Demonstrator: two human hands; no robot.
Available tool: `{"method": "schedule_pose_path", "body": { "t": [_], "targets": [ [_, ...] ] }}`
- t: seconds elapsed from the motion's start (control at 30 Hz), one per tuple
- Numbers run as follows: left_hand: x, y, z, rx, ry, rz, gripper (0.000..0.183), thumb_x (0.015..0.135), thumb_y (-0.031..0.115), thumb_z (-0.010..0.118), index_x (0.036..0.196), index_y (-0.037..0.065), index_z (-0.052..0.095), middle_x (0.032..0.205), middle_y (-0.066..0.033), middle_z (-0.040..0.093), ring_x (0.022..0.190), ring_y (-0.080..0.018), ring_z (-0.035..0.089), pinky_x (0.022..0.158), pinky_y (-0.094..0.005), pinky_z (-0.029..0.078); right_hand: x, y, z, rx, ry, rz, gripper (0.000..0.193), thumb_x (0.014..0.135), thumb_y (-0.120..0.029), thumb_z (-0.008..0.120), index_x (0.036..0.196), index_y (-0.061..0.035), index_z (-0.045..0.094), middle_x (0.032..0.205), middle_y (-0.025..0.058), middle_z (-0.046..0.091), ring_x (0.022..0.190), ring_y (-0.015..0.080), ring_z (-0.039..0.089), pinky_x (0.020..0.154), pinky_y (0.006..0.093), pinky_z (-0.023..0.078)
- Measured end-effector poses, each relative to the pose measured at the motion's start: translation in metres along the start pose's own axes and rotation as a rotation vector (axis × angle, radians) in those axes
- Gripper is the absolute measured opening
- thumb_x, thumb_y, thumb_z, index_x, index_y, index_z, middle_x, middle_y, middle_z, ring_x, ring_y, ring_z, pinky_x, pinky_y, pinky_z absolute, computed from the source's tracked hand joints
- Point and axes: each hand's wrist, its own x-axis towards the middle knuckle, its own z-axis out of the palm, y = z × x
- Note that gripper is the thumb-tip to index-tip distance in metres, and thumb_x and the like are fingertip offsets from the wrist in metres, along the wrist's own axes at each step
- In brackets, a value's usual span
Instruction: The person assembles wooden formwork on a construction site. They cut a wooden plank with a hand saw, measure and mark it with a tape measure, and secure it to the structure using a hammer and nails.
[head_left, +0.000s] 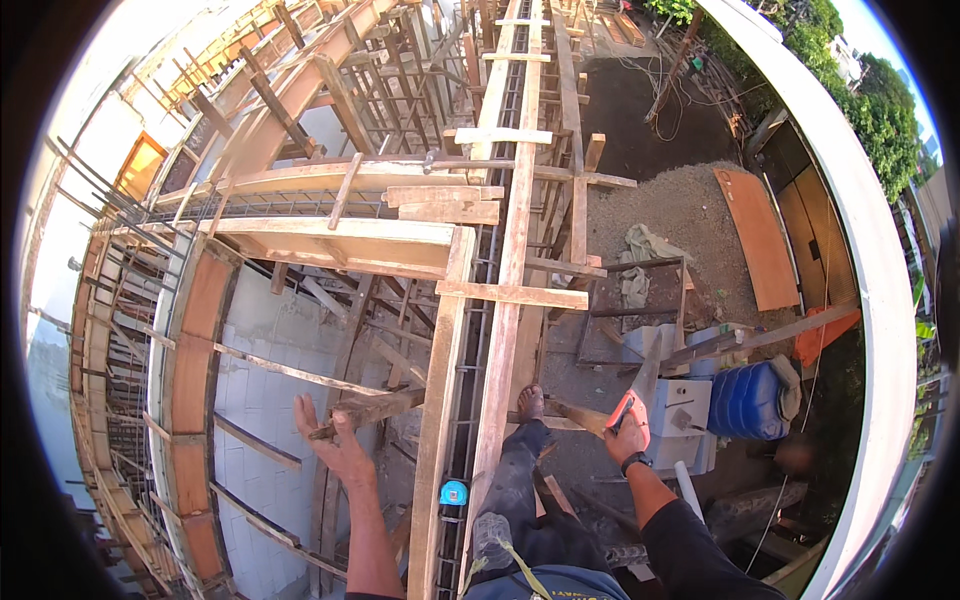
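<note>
My left hand (345, 455) is at the end of a short, rough piece of wood (385, 408), beside the long formwork. Its thumb lies across the wood and its fingers reach up past the end; how firmly it grips is hard to see. On the other side, my right hand (628, 440) is closed around the red-orange handle of a handsaw (650, 372), whose blade points up and away. A light blue tape measure (453, 493) lies over the rebar (468, 400) between the formwork boards (498, 385), near my leg.
A bare foot (531, 402) stands beside the boards, high above the ground. Short wooden crosspieces (512, 295) span the formwork. A hammer (430, 162) lies farther off on a side beam. Below right are a blue drum (748, 400), gravel (650, 205) and a plywood sheet (757, 240).
</note>
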Motion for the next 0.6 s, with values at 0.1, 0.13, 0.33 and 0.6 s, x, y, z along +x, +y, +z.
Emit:
{"method": "schedule_pose_path", "body": {
  "t": [0.1, 0.13, 0.33, 0.6],
  "targets": [
    [0.011, -0.029, 0.022, -0.19, 0.143, -0.06, 0.047, 0.105, 0.042, 0.051, 0.127, 0.0, 0.051, 0.126, -0.019, 0.058, 0.126, -0.029, 0.052, 0.109, -0.0447, 0.04, 0.004, -0.01, -0.005, 0.042, -0.03, 0.035, 0.039, 0.078, -0.017, 0.076, 0.104, 0.0027, 0.056, 0.102, 0.0263, 0.065, 0.1, 0.0441, 0.063, 0.086, 0.0499, 0.05],
    [0.014, -0.042, 0.017, -0.194, 0.132, -0.057, 0.04, 0.106, 0.04, 0.051, 0.116, 0.001, 0.054, 0.115, -0.0168, 0.062, 0.12, -0.0272, 0.056, 0.107, -0.0439, 0.042, 0.003, -0.007, -0.005, 0.062, -0.021, 0.029, 0.038, 0.078, -0.017, 0.076, 0.103, 0.0027, 0.057, 0.102, 0.0263, 0.065, 0.1, 0.0442, 0.062, 0.086, 0.0499, 0.05],
    [0.014, -0.047, 0.017, -0.171, 0.211, -0.082, 0.037, 0.107, 0.033, 0.05, 0.086, 0.002, 0.054, 0.091, -0.0128, 0.064, 0.107, -0.0254, 0.061, 0.102, -0.0438, 0.044, 0.003, -0.002, -0.026, 0.169, -0.139, 0.142, 0.05, 0.078, -0.014, 0.077, 0.12, 0.0054, 0.057, 0.113, 0.0264, 0.065, 0.111, 0.0429, 0.061, 0.096, 0.0472, 0.048],
    [0.009, -0.03, 0.018, -0.04, 0.244, -0.207, 0.041, 0.109, 0.032, 0.046, 0.085, -0.001, 0.055, 0.093, -0.0149, 0.066, 0.1, -0.0245, 0.062, 0.1, -0.0412, 0.044, 0.006, -0.003, -0.075, 0.021, -0.038, 0.143, 0.058, 0.081, -0.017, 0.075, 0.129, 0.0073, 0.053, 0.114, 0.0281, 0.066, 0.109, 0.0417, 0.063, 0.09, 0.0475, 0.051]
  ]
}}
